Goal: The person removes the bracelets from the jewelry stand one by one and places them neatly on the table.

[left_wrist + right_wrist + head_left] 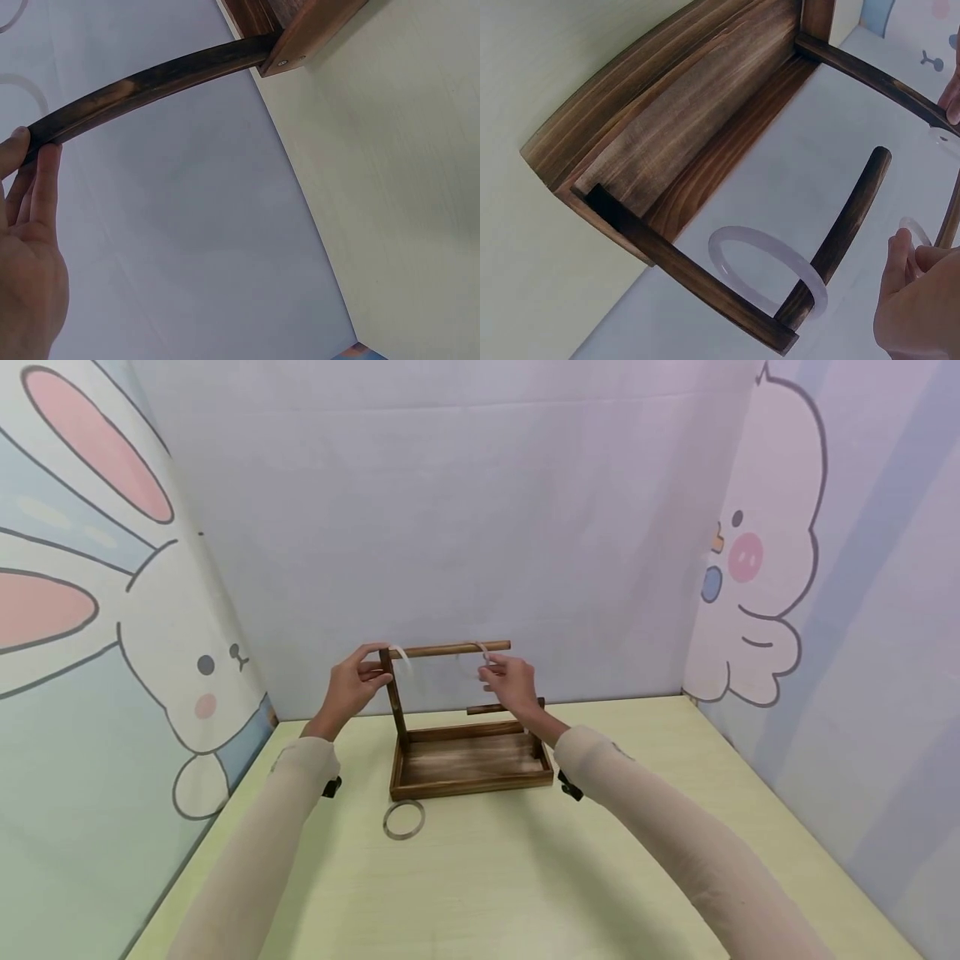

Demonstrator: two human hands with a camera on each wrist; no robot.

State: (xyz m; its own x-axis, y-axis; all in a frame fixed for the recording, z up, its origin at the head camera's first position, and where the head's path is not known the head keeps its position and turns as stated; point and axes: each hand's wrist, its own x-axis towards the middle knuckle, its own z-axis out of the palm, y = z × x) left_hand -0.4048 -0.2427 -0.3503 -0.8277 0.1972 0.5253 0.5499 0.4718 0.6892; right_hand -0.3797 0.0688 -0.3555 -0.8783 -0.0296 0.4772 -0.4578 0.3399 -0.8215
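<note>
A dark wooden rack has an upper bar (442,650) reaching right from its tall left post (157,84). My left hand (356,683) grips that post near its top between thumb and fingers. At the bar's free end, my right hand (512,681) pinches a pale bangle (909,223), which loops around the bar. Another white bangle (403,657) hangs on the same bar, close to the left post. On the shorter lower bar (862,199) hangs a third pale bangle (754,238), beside the right post (690,274).
The rack's base is a shallow wooden tray (472,790) standing on the pale yellow table (480,877). One more ring-shaped bangle (403,837) lies flat before its left front corner. Cloth walls (465,527) with cartoon animals close in the back and both sides.
</note>
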